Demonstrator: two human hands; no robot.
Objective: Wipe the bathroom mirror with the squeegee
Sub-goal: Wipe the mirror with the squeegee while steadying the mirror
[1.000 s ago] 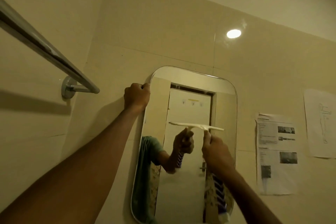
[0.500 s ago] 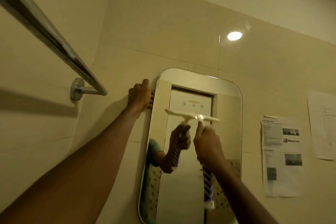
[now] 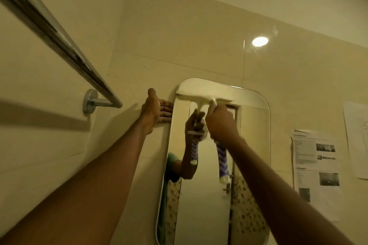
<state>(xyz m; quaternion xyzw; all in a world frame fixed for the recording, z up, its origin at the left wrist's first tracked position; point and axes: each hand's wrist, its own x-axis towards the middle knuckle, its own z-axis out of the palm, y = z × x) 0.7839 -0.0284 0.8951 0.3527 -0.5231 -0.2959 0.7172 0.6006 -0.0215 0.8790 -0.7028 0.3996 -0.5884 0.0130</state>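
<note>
Right hand (image 3: 222, 123): fingers clenched around the squeegee (image 3: 203, 99) handle, arm raised from lower right.
Left hand (image 3: 154, 108): fingers spread flat, released, pressed on the tiled wall (image 3: 179, 36) at the mirror's left edge.
Squeegee: white blade lying across the top of the mirror (image 3: 253, 145), blurred.
Towel rail (image 3: 49, 26): chrome, on the left wall.
Papers (image 3: 316, 173): stuck to the wall right of the mirror.

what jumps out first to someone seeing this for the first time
The right hand holds a white squeegee near the top of the rounded mirror. The left hand rests flat on the tiled wall beside the mirror's left edge, below a chrome towel bar.
</note>
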